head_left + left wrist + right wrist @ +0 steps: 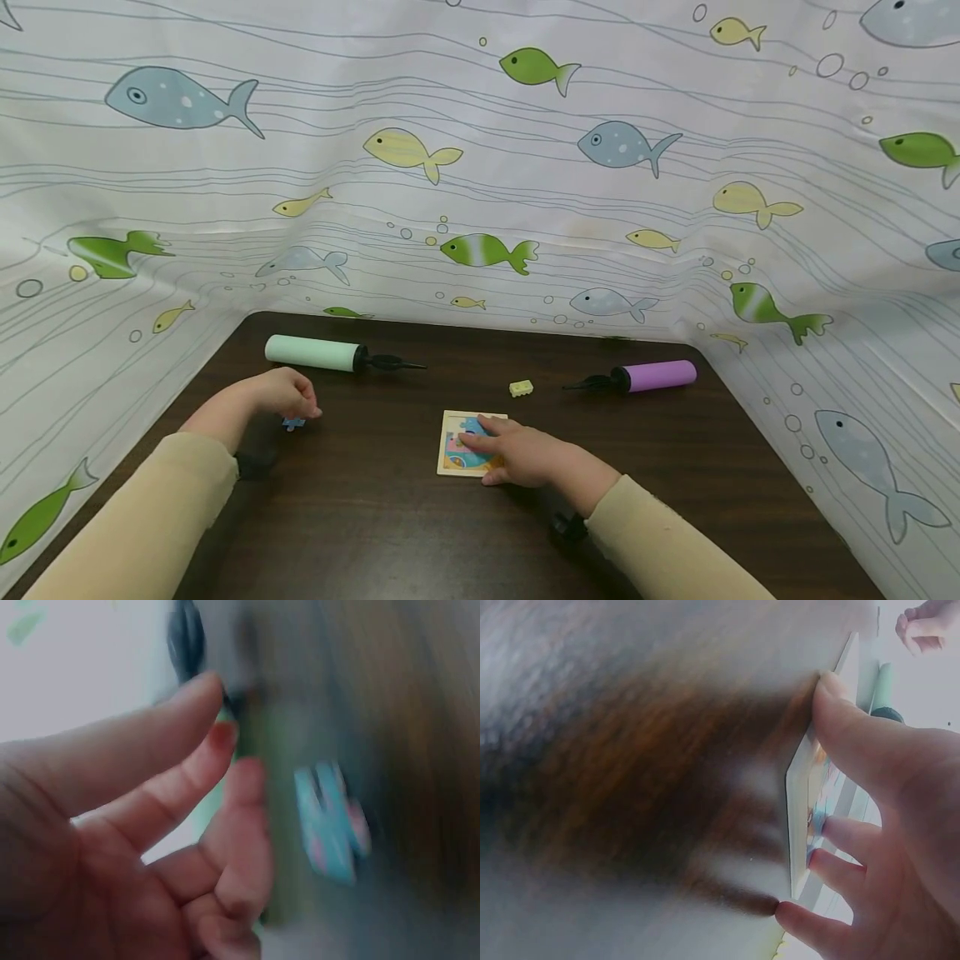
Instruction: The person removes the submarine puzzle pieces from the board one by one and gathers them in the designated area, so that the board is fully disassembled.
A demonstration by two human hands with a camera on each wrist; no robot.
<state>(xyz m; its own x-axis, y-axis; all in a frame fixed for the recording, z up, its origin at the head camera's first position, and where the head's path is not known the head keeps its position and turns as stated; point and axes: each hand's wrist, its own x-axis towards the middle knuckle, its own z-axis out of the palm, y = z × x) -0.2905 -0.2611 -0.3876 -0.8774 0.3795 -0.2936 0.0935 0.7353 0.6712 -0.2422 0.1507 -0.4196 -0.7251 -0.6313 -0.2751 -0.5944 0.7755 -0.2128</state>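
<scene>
My right hand (525, 454) rests with spread fingers on a small jigsaw puzzle (454, 442) in a pale wooden frame. In the right wrist view, the thumb (844, 724) touches the frame's edge while other fingertips touch the picture, and one finger reaches the table beside it. To the left, my left hand (281, 393) hovers just above a loose blue puzzle piece (293, 423). The left wrist view is blurred; its fingers are loosely curled with nothing between them, and the blue and pink piece (328, 825) lies apart from them.
A mint-green balloon pump (315, 353) lies at the back left of the dark table (360, 533), and a purple balloon pump (660, 376) at the right. Behind the puzzle sits a small yellow toy brick (521, 388). A fish-patterned curtain (480, 200) encloses the table's back and sides.
</scene>
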